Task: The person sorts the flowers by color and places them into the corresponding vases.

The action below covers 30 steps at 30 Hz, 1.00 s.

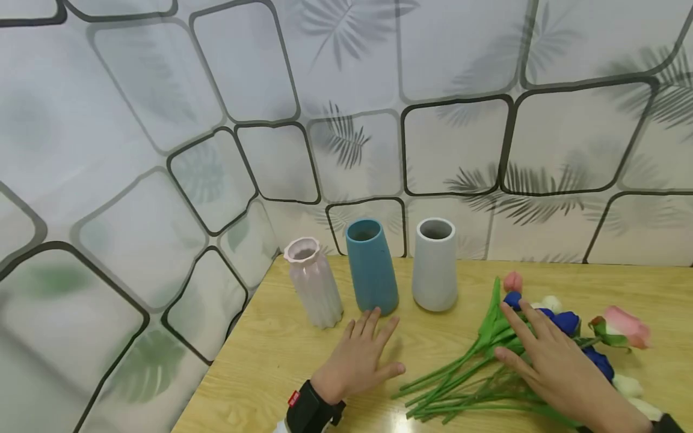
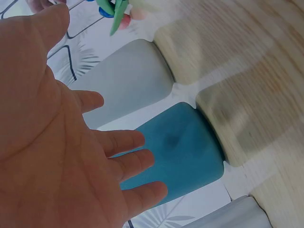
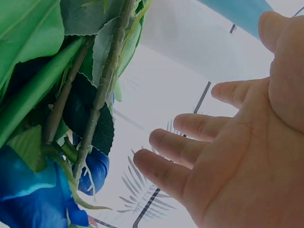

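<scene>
On the surface (image 1: pixel 251 379), we are seeing flowers (image 1: pixel 490 323) lying slantwise, blooms (image 1: pixel 628 328) pointing rightward; our left grip (image 1: pixel 358 361) and right grip (image 1: pixel 560 364), both spread, are holding nothing.

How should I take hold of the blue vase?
Probably grip the blue vase by its narrower upper body, from the front, with the left hand: it stands upright, tapers upward, and has the pink vase and white vase either side.
</scene>
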### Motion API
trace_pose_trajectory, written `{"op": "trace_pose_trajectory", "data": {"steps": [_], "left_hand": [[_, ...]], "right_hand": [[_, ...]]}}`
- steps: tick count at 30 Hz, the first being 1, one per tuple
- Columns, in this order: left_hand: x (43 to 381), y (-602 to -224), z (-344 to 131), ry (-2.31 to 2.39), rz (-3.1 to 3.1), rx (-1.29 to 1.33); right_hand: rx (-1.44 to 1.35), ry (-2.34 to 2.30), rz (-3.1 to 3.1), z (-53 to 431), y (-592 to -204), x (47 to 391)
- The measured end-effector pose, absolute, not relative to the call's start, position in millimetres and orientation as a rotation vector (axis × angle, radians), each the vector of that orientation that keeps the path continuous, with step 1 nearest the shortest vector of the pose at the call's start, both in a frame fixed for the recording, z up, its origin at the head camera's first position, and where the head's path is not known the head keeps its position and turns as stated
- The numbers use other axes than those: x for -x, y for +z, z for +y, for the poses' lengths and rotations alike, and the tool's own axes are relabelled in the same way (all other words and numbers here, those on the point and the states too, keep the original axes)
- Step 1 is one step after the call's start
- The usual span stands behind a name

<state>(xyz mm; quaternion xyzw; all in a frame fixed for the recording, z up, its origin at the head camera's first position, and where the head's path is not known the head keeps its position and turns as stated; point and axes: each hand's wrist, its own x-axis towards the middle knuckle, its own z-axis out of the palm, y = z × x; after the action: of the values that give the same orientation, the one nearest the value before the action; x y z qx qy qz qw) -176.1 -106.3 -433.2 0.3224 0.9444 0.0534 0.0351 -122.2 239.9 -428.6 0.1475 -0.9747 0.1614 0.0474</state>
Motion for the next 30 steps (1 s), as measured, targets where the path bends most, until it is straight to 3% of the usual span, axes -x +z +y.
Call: {"op": "trace_pose_trajectory", "data": {"steps": [17, 30], "left_hand": [[173, -425, -100, 0.111, 2.841, -1.06], [168, -421, -101, 0.055, 2.858, -1.025]], "right_hand": [[-0.419, 0.464, -3.109, 235, -420, 126], [-0.721, 0.637, -3.164, 215, -440, 126]]}}
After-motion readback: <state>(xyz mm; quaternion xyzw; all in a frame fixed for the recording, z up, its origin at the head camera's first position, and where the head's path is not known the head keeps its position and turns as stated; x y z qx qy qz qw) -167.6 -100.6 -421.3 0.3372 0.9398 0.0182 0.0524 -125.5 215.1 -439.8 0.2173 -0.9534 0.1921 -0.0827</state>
